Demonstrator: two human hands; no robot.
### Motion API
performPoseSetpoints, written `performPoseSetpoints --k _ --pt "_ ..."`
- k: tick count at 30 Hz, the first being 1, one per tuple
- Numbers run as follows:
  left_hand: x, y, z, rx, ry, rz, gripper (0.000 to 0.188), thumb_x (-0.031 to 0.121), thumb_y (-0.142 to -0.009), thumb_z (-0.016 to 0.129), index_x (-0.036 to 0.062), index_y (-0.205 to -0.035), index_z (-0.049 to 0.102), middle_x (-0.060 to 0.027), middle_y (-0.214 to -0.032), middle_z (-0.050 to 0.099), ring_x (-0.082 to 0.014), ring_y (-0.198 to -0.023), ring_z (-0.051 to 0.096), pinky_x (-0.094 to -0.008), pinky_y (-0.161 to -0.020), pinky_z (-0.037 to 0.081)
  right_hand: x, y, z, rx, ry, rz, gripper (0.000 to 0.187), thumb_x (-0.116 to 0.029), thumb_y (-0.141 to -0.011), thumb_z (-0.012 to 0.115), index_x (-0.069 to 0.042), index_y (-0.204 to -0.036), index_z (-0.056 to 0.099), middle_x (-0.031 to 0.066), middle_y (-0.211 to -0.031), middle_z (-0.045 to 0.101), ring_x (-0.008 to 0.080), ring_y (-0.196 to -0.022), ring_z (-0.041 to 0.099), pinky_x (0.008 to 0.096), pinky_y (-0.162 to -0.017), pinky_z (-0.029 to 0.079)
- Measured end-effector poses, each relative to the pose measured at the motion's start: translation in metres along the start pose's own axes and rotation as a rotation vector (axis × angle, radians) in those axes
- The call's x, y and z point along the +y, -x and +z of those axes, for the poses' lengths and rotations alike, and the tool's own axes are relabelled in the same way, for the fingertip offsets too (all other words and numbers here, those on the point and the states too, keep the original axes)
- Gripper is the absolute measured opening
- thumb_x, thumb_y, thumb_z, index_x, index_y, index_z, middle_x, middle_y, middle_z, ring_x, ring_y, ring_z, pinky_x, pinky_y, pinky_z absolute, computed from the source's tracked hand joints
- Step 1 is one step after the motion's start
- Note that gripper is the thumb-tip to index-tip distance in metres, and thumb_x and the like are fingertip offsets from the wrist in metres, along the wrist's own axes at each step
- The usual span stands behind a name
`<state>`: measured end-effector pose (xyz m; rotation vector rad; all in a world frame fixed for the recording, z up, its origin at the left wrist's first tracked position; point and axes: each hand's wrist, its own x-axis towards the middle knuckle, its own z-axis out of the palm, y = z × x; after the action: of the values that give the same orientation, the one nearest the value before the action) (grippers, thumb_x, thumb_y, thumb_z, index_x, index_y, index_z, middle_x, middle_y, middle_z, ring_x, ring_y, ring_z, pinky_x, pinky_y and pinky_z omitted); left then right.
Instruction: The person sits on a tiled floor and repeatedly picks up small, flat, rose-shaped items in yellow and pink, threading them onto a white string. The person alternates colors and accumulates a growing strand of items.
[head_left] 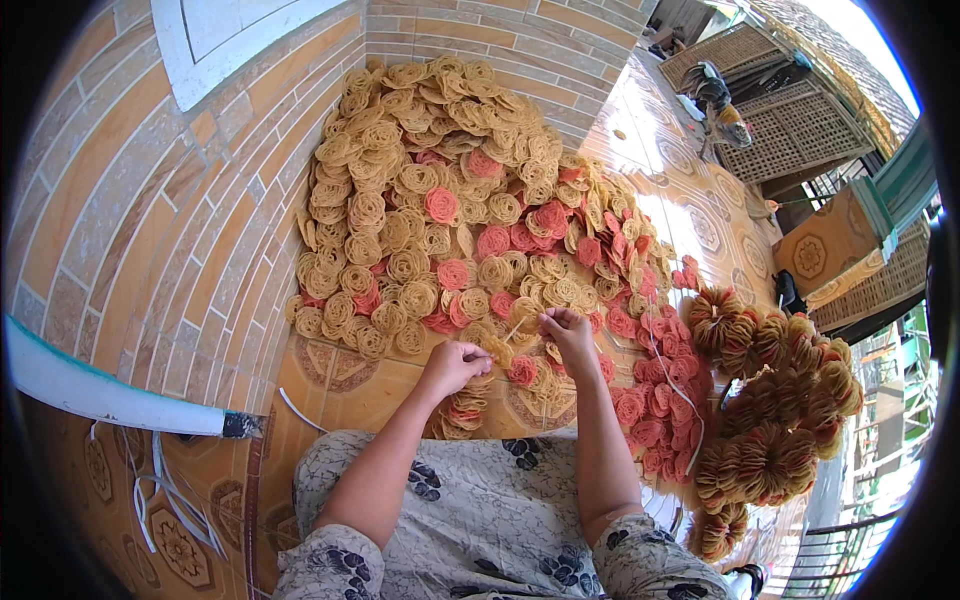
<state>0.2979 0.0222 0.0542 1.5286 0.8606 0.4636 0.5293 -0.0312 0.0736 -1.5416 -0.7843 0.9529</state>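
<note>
My left hand (458,368) is closed in a pinch at a yellow coiled cracker (496,349). A short stack of yellow and pink crackers (466,408) hangs or lies just below it, above my lap. A thin pale strip (515,329) sticks up between my hands. My right hand (570,338) is higher and to the right, its thumb and forefinger pinched at the edge of another yellow coiled cracker (523,314), beside the strip. How the strip runs through the stack is hidden by my left hand.
A big heap of yellow crackers (405,180) with some pink ones fills the corner by the brick wall (190,240). Pink crackers (665,390) lie to the right, crossed by a white strip (672,375). Strung cracker bundles (770,460) stand beyond. A rooster (715,95) is at the far right.
</note>
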Motion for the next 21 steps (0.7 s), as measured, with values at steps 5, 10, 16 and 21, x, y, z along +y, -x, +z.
performPoseSetpoints --k 5,10,16,21 --pt "-0.006 -0.002 0.003 0.102 -0.069 0.000 0.018 0.016 -0.082 0.070 0.0000 -0.090 0.072 -0.0079 -0.074 0.071 -0.0117 -0.066 0.066 -0.0265 -0.064 0.051 -0.004 0.002 0.001 -0.206 0.087 0.044 0.020 -0.016 -0.088 0.066 0.001 -0.098 0.063 0.0053 -0.080 0.063 0.0157 -0.076 0.059 0.0284 -0.070 0.048" --pt "-0.004 0.000 0.000 0.107 -0.132 0.037 0.018 0.017 -0.081 0.070 0.0013 -0.090 0.072 -0.0089 -0.075 0.071 -0.0132 -0.067 0.068 -0.0272 -0.065 0.051 0.018 -0.003 0.012 0.183 1.020 -0.416 0.029 -0.023 -0.081 0.073 -0.003 -0.101 0.066 0.0167 -0.108 0.055 0.0251 -0.085 0.061 0.0360 -0.079 0.049" --pt "0.004 0.002 -0.002 0.060 -0.143 0.000 0.018 0.015 -0.084 0.069 -0.0005 -0.092 0.071 -0.0057 -0.076 0.071 -0.0091 -0.068 0.065 -0.0250 -0.065 0.050 0.012 -0.009 -0.005 0.088 0.507 0.059 0.030 -0.027 -0.086 0.067 0.002 -0.095 0.068 0.0103 -0.074 0.067 0.0148 -0.066 0.061 0.0306 -0.064 0.047" --pt "0.005 0.003 0.000 0.057 -0.147 0.011 0.018 0.015 -0.084 0.069 -0.0010 -0.092 0.071 -0.0053 -0.076 0.071 -0.0086 -0.068 0.064 -0.0248 -0.065 0.050 0.005 -0.007 0.000 0.062 0.376 0.022 0.031 -0.028 -0.091 0.062 0.003 -0.096 0.067 0.0044 -0.072 0.063 0.0097 -0.065 0.054 0.0275 -0.061 0.044"
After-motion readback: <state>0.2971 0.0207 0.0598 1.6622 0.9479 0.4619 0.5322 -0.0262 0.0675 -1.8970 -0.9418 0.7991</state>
